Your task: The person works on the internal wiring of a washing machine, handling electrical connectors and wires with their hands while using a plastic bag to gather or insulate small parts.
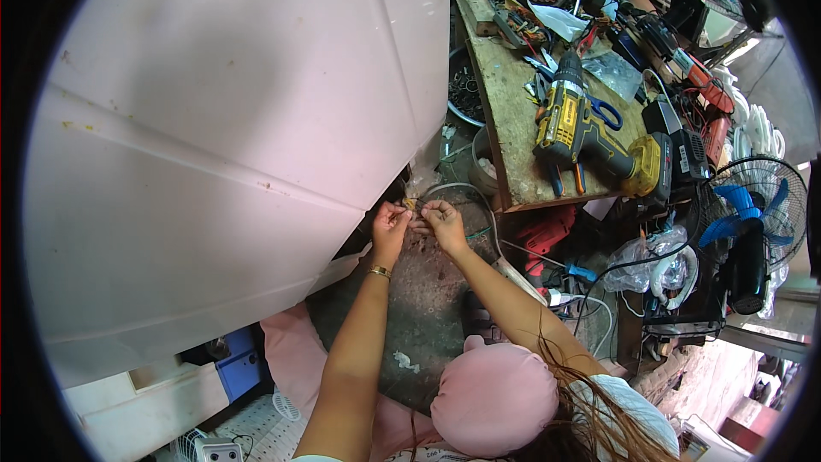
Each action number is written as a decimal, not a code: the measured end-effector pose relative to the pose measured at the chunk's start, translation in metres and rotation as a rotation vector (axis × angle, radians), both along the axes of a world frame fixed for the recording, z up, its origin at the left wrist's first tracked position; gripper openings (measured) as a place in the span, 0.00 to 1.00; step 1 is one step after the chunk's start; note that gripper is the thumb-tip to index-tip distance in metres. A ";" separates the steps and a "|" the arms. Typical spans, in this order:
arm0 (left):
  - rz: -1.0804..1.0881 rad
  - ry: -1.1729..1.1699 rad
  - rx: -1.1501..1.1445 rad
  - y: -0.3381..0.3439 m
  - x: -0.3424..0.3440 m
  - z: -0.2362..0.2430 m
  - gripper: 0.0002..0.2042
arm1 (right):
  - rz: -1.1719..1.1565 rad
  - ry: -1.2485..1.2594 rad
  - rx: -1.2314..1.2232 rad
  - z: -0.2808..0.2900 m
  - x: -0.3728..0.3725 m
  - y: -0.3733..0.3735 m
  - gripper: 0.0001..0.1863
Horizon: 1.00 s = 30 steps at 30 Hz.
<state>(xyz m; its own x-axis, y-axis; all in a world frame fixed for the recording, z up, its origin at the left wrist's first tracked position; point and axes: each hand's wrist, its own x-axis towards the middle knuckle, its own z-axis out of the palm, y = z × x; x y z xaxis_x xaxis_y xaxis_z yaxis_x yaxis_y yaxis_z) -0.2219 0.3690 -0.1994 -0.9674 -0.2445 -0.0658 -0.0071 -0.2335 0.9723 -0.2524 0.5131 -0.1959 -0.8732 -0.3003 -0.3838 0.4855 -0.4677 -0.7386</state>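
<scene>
My left hand (391,227) pinches a small yellowish piece (410,204), beside the lower corner of a large white panel (256,103). What kind of thing the piece is, I cannot make out. Just to its right, my right hand (445,226) has its thumb and fingertips pressed together close to the same piece. Anything between those fingertips is too small to tell. Dark, thin strands seem to run near both hands, and a piece of clear plastic (422,180) is just beyond them.
On the wooden bench (510,133) at the right lie a yellow cordless drill (560,115), blue-handled scissors (605,114) and assorted tools. Under it are a red power tool (547,235) and a grey cable (489,205). A blue-bladed fan (742,210) stands far right.
</scene>
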 end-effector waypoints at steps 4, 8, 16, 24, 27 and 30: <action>-0.004 0.004 0.001 0.003 -0.003 0.001 0.08 | -0.024 -0.010 -0.026 -0.005 0.001 0.001 0.08; 0.000 0.005 -0.008 0.002 -0.003 0.002 0.09 | -0.051 -0.026 -0.086 -0.006 0.008 -0.002 0.09; -0.047 -0.014 -0.043 0.000 -0.004 0.008 0.09 | -0.072 -0.082 -0.117 -0.004 0.007 -0.003 0.10; -0.040 -0.018 -0.048 0.002 -0.002 0.013 0.08 | -0.082 -0.099 -0.121 0.000 0.011 -0.006 0.09; -0.037 -0.006 -0.047 0.004 -0.003 0.015 0.08 | -0.076 -0.091 -0.111 0.003 0.010 -0.005 0.10; -0.040 -0.002 -0.046 0.005 -0.004 0.015 0.08 | -0.073 -0.082 -0.111 0.002 0.010 -0.004 0.10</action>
